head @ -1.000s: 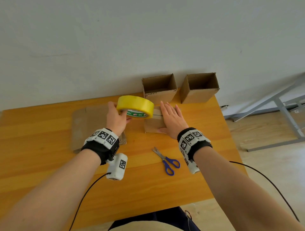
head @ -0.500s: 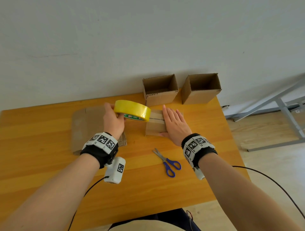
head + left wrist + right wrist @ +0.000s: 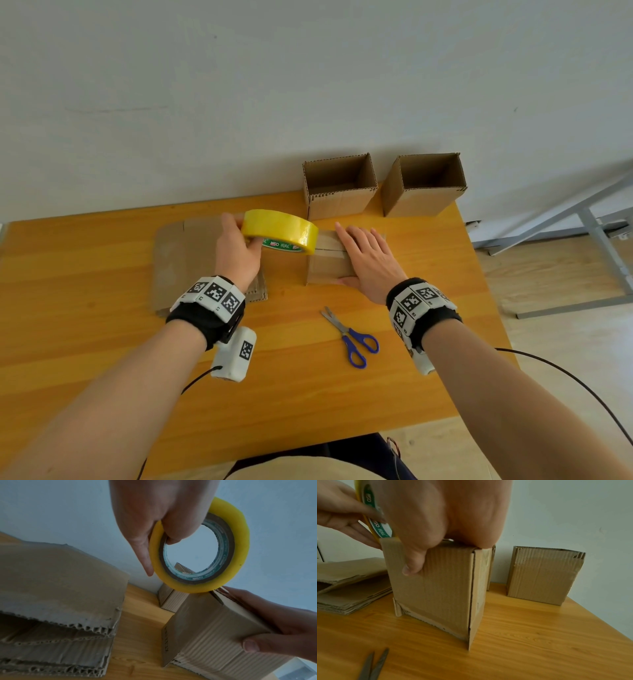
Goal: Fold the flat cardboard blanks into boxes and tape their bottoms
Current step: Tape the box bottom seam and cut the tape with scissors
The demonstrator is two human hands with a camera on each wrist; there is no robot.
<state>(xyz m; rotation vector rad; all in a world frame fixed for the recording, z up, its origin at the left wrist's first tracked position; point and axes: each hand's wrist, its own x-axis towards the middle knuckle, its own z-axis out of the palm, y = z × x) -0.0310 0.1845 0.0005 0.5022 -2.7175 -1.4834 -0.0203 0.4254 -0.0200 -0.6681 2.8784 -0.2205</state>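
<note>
A folded cardboard box (image 3: 325,265) (image 3: 202,626) (image 3: 436,588) stands bottom-up on the wooden table (image 3: 85,335). My right hand (image 3: 368,260) (image 3: 447,512) lies flat on its top flaps, fingers straight, thumb down the near side. My left hand (image 3: 238,255) (image 3: 159,520) grips a yellow tape roll (image 3: 281,231) (image 3: 202,547) (image 3: 375,524) at the box's left top edge, with a tape strip running across the flaps. A stack of flat cardboard blanks (image 3: 181,260) (image 3: 56,601) (image 3: 349,584) lies under the left hand.
Two open finished boxes (image 3: 339,186) (image 3: 423,183) stand at the table's back edge by the wall. Blue-handled scissors (image 3: 352,337) (image 3: 373,665) lie near the front, between my forearms. The table's right edge drops to a floor with a grey metal frame (image 3: 582,219).
The left hand has lowered the tape roll and drawn it leftward off the box top, exposing a taped strip. The right hand stays flat on the flaps.
</note>
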